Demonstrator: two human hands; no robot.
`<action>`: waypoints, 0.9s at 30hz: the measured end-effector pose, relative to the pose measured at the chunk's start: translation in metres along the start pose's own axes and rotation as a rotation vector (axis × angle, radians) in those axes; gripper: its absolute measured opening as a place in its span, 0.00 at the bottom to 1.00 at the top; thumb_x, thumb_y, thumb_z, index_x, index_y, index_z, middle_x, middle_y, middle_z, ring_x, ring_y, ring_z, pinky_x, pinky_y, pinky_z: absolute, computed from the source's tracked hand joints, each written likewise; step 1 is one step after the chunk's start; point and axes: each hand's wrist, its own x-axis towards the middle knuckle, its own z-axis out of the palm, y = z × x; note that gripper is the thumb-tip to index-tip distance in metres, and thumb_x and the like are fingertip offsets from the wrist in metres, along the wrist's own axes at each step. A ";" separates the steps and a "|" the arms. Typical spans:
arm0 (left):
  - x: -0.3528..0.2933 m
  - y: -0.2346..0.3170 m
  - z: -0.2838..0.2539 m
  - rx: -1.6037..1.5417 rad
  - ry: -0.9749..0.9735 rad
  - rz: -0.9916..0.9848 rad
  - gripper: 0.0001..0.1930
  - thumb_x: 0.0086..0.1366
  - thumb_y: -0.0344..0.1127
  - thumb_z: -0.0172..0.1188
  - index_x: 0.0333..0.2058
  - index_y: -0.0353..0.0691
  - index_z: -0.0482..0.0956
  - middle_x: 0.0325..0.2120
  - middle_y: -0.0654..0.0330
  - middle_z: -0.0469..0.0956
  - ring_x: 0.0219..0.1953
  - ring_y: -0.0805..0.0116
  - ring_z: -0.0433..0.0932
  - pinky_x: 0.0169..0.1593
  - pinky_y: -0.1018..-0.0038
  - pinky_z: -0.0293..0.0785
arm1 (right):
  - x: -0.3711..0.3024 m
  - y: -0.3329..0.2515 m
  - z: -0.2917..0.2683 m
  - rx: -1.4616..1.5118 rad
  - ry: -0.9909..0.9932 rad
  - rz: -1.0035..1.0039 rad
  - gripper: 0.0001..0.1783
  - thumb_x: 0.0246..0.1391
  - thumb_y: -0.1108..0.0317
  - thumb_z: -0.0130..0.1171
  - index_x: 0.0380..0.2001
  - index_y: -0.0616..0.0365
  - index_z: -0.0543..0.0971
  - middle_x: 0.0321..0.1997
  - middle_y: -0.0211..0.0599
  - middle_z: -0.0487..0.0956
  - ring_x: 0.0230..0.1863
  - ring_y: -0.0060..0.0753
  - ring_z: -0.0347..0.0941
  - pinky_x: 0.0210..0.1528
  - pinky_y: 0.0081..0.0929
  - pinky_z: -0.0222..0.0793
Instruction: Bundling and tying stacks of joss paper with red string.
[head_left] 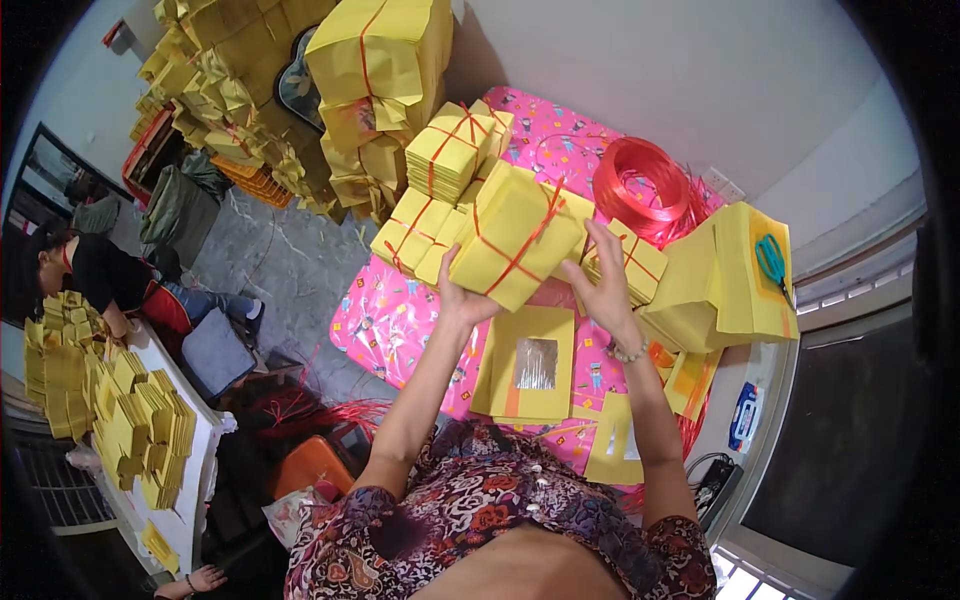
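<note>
A thick bundle of yellow paper [515,240], tied crosswise with red plastic string, is held up tilted above the table. My left hand [466,298] grips its lower left corner, fingers mostly hidden behind it. My right hand [604,280], with a beaded bracelet at the wrist, is at the bundle's right edge, its thumb and fingers around that side. Below the bundle, on the pink patterned tablecloth [390,320], lies a stack of yellow paper sheets [490,375], with a silvery foil square [536,364] on the top sheet.
Tied yellow bundles [450,150] stand behind my hands. A roll of red string [640,185] sits at the back right, near teal scissors [771,262] on a tall yellow paper stack [720,280]. At left, another person [100,270] sits by a white table [200,470] bearing yellow stacks.
</note>
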 end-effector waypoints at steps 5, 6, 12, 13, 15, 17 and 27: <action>0.056 0.018 0.036 0.012 0.129 -0.002 0.33 0.57 0.58 0.50 0.58 0.46 0.68 0.60 0.52 0.64 0.61 0.48 0.63 0.62 0.43 0.53 | -0.056 0.042 0.003 0.087 0.031 0.220 0.29 0.54 0.62 0.61 0.56 0.62 0.67 0.54 0.47 0.68 0.58 0.45 0.64 0.61 0.36 0.59; 0.067 0.022 0.043 0.050 0.172 0.014 0.32 0.57 0.57 0.49 0.57 0.47 0.69 0.60 0.52 0.65 0.61 0.48 0.63 0.62 0.43 0.53 | -0.070 0.047 0.004 0.105 -0.002 0.287 0.27 0.54 0.63 0.61 0.55 0.62 0.69 0.53 0.46 0.69 0.57 0.44 0.65 0.60 0.36 0.60; 0.110 0.036 0.072 0.120 0.418 -0.054 0.28 0.59 0.58 0.44 0.54 0.50 0.72 0.56 0.57 0.69 0.58 0.52 0.67 0.55 0.43 0.60 | -0.173 0.069 0.008 0.236 -0.082 0.621 0.22 0.54 0.64 0.60 0.52 0.58 0.72 0.50 0.42 0.71 0.50 0.38 0.70 0.49 0.32 0.69; 0.113 0.048 0.061 0.103 0.370 -0.103 0.28 0.59 0.58 0.44 0.53 0.51 0.73 0.55 0.59 0.70 0.57 0.55 0.67 0.52 0.45 0.61 | -0.187 0.069 0.009 0.239 -0.086 0.621 0.22 0.54 0.64 0.60 0.52 0.58 0.72 0.50 0.42 0.71 0.50 0.38 0.70 0.49 0.32 0.69; 0.127 0.065 0.044 0.098 0.442 -0.117 0.31 0.57 0.61 0.44 0.54 0.52 0.72 0.54 0.58 0.69 0.56 0.55 0.67 0.53 0.44 0.59 | -0.209 0.069 0.010 0.172 -0.136 0.632 0.22 0.54 0.65 0.60 0.51 0.58 0.73 0.48 0.42 0.72 0.48 0.35 0.71 0.46 0.28 0.70; 0.133 0.059 0.049 0.131 0.573 -0.131 0.34 0.55 0.65 0.43 0.55 0.52 0.70 0.56 0.55 0.66 0.57 0.54 0.63 0.55 0.45 0.57 | -0.227 0.076 0.013 0.177 -0.114 0.650 0.22 0.54 0.65 0.60 0.51 0.58 0.73 0.48 0.42 0.73 0.47 0.36 0.72 0.46 0.29 0.70; 0.144 0.080 0.047 -0.114 0.635 -0.183 0.47 0.52 0.66 0.50 0.62 0.40 0.48 0.59 0.43 0.39 0.57 0.43 0.51 0.55 0.48 0.60 | -0.228 0.062 0.022 0.188 -0.188 0.704 0.23 0.55 0.62 0.57 0.52 0.60 0.71 0.51 0.48 0.71 0.50 0.46 0.71 0.53 0.37 0.66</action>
